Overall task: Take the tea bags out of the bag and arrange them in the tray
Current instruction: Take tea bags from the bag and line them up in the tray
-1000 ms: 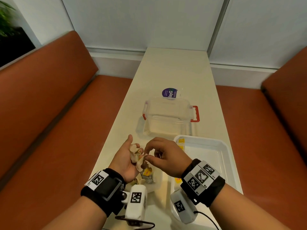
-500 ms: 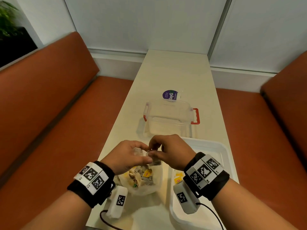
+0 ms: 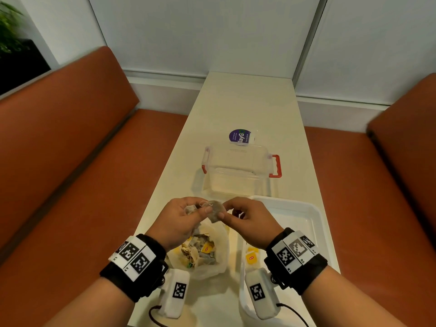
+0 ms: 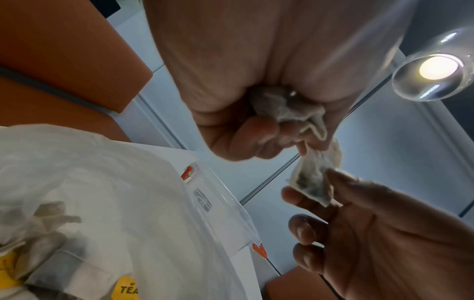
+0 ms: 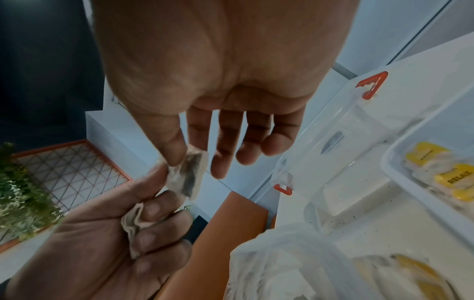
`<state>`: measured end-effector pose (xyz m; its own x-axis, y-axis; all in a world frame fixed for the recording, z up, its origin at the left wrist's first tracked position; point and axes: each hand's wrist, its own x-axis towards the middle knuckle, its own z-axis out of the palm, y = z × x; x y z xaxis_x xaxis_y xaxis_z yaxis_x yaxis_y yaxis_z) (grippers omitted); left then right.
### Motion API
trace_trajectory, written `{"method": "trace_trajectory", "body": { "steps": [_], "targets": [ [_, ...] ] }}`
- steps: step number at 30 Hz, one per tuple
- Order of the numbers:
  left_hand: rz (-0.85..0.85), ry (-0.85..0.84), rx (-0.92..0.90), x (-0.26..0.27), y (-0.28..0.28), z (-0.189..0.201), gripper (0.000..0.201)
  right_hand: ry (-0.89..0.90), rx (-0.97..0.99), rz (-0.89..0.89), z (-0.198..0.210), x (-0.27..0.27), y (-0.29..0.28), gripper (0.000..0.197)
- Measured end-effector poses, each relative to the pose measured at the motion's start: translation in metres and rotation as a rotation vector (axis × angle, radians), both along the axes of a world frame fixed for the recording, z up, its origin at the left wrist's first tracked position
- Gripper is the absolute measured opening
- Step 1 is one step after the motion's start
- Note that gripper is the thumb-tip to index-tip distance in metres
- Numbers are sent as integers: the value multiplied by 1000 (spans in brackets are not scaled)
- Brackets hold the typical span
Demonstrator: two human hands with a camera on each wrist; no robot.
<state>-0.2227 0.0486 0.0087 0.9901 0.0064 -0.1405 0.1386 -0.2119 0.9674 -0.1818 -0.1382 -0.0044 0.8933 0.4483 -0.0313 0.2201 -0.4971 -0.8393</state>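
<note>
Booth seating, orange benches [image 3: 70, 142], narrow table [image 3: 243, 109]

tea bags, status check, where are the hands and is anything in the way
Both hands, left and right, pinch one grey paper tea bag above the open plastic bag. White plastic tray holds a few. Nothing blocking.

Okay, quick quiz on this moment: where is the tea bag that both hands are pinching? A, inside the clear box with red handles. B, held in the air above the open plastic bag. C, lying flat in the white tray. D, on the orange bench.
B: the left hand and right hand pinch the tea bag in the air above the plastic bag, short of the tray.
</note>
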Motion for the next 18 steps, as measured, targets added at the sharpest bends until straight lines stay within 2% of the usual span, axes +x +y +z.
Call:
{"method": "trace_trajectory", "body": {
  "steps": [3,8,14,18],
  "targets": [
    [0,-15,-4,1,0,0,14,1,-8,30,-1,1,-1,17],
    [-22,-6,2,0,0,2,13,36,-30,17,5,0,-4,9],
    [0,29,-38,2,4,-2,12,40,-39,25,-4,-2,-8,22],
    [-187,96,-32,3,12,1,14,83,82,36,0,0,-11,9]
  ]
}}
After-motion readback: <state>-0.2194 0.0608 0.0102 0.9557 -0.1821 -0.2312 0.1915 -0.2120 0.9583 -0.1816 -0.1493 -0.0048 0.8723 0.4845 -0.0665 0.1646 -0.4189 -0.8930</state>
